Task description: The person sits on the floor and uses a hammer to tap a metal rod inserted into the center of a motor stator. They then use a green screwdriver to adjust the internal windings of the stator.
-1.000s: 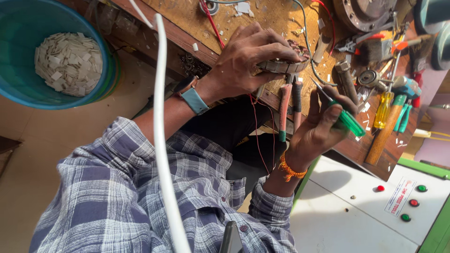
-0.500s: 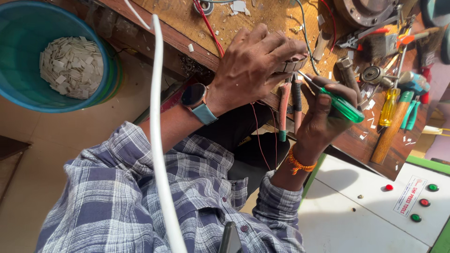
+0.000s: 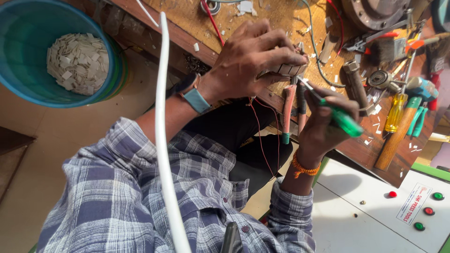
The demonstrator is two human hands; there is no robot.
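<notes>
Two hands work close together at the edge of a wooden workbench. The left hand, a blue-strapped watch on its wrist, is closed over a small metal part and presses it against the bench edge. The right hand, with an orange thread band at the wrist, is clamped on a green-handled screwdriver whose thin shaft points up at that part and appears to touch it. Thin red wires hang from under the left hand. Pliers with red grips dangle between the hands. Farther right lie a yellow screwdriver and a wooden handle. A blue tub of pale chips stands to the left.
</notes>
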